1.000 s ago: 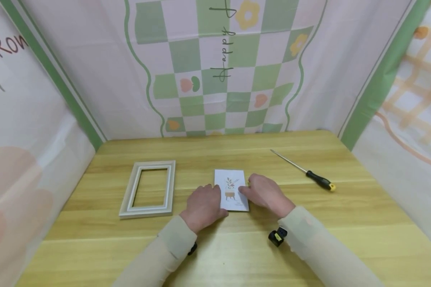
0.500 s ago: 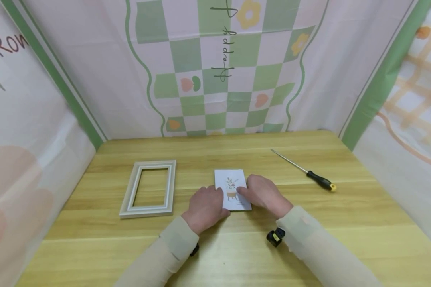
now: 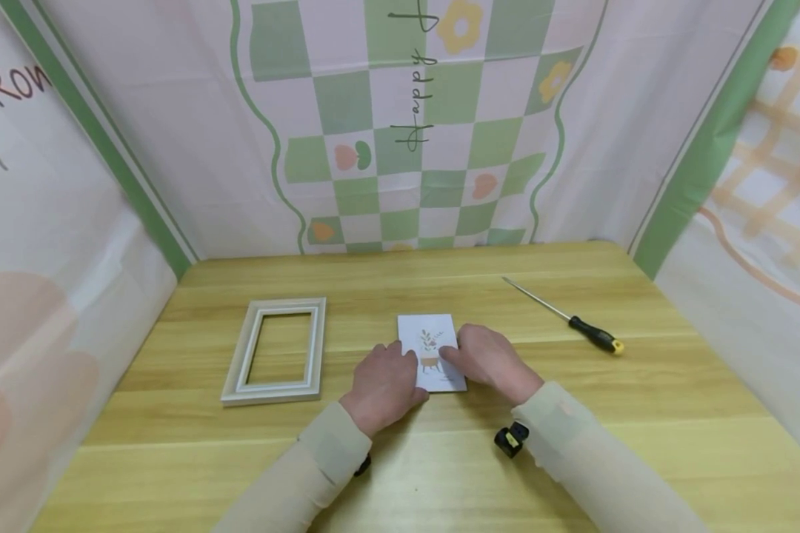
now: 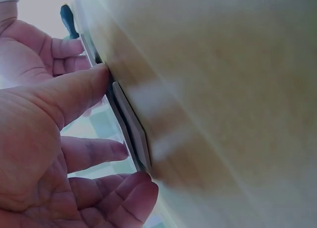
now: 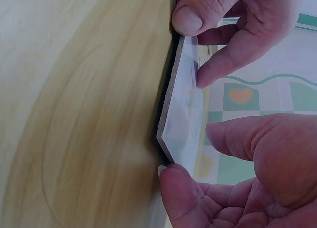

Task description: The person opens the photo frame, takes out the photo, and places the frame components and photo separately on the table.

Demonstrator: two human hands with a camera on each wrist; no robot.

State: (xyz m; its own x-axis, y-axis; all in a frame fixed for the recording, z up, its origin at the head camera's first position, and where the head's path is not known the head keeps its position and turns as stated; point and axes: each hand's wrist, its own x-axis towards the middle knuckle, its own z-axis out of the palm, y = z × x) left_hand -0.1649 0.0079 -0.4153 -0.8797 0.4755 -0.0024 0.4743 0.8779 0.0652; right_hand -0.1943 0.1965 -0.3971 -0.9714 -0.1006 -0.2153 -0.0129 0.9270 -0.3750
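A picture backing board, faced with a white print of a potted plant, lies between both hands at the table's middle. My left hand holds its left side, thumb at the near edge and fingers along the side. My right hand grips the right side, its thumb over the face; the right wrist view shows the fingertips at the edge. Under the board, the left wrist view shows a flat stand leg. Left of the hands lies a pale picture frame with a bare opening.
A screwdriver with a black and yellow handle lies at the right, its tip toward the back. The wooden table ends at a printed fabric curtain behind, with more fabric on both sides.
The near end of the board has shifted slightly right, and my left hand has moved a little right with it. The frame and screwdriver stay where they were.
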